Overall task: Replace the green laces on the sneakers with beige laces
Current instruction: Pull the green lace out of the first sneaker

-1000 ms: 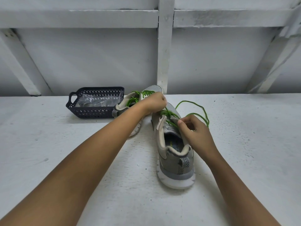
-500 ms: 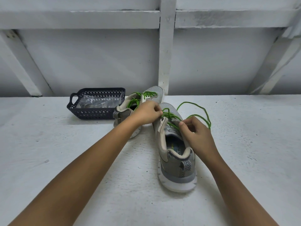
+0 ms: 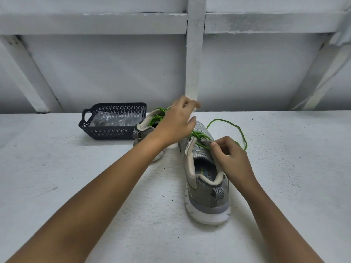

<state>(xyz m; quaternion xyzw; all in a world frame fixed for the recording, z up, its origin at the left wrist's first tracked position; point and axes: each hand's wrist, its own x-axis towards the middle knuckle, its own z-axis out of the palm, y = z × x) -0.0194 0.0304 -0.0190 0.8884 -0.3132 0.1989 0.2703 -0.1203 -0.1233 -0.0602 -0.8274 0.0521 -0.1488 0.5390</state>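
Unthreading the green lace (image 3: 199,135) from the near sneaker (image 3: 208,188) is, in my judgement, the step in hand. This sneaker stands on its sole at centre right of the white table (image 3: 66,186), heel toward me, so the eyelet rows face up and both hands can reach them. The lace lies slack across the upper eyelets, and a long loop of it trails onto the table to the right of the toe.

My right hand (image 3: 231,158) sits against the right side of the collar. Thumb and forefinger pinch the lace at the top right eyelet, with the other fingers curled. I judge that this hold steadies the shoe and keeps the lace under control. My left hand (image 3: 175,123) is raised over the toe area, fingers loosely spread and blurred. I see no lace in it.

The far sneaker (image 3: 144,130) stands just beyond and to the left, partly hidden by my left hand. The far lace (image 3: 154,118), also green, is threaded through it. No beige lace shows on either shoe, so I judge the task to be at an early stage.

A dark basket (image 3: 106,134) stands at far left, just beside the far sneaker and within easy reach. It holds a clear plastic packet (image 3: 114,120). Whether the packet contains the beige laces I cannot tell.
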